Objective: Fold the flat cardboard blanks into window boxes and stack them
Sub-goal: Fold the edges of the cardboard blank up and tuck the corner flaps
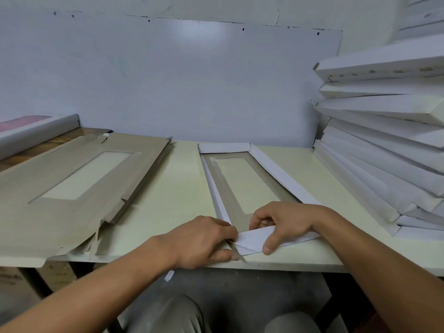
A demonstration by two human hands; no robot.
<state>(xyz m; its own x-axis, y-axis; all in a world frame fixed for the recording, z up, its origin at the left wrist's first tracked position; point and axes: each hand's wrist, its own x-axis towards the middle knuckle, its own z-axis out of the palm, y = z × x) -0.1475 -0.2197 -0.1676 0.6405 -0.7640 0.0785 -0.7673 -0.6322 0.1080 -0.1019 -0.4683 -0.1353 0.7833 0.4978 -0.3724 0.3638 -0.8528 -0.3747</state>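
On the pale surface (182,188) before a white wall, the half-folded window box (242,186) lies centred. The left hand (204,241) pinches its near corner; the right hand (281,224) grips the near flap (254,239), best creased squarely before tucking.

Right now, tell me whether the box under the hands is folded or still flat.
Partly folded: the box has three walls raised; both hands hold its near flap.
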